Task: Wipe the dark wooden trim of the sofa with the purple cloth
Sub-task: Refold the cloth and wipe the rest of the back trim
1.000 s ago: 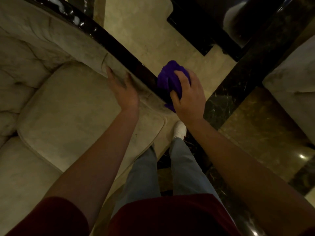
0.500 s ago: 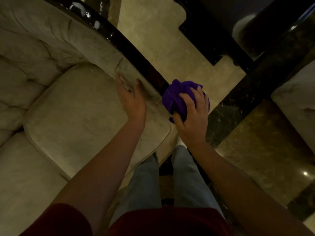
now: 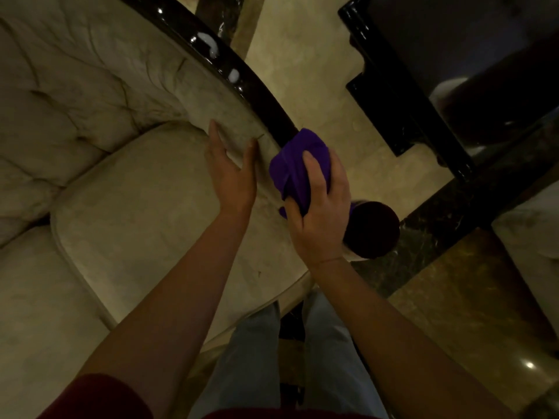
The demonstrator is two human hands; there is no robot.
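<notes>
The glossy dark wooden trim (image 3: 254, 86) runs diagonally along the top of the beige sofa's arm, ending in a round dark end piece (image 3: 373, 229). White foamy spots sit on the trim farther up. My right hand (image 3: 320, 213) grips the bunched purple cloth (image 3: 298, 164) and presses it onto the trim's lower stretch, just above the round end. My left hand (image 3: 231, 170) lies flat with fingers apart on the padded inner face of the sofa arm, beside the cloth.
The beige seat cushion (image 3: 145, 225) and tufted sofa back (image 3: 75, 86) fill the left. A black glossy table (image 3: 402, 95) stands across the marble floor (image 3: 308, 71). Another beige seat (image 3: 532, 237) is at the right edge. My legs in jeans (image 3: 305, 352) stand at the sofa's corner.
My right hand has kept the purple cloth on the trim's lower stretch. The view has shifted, and the round end piece now shows by my wrist. My left hand stays on the arm padding.
</notes>
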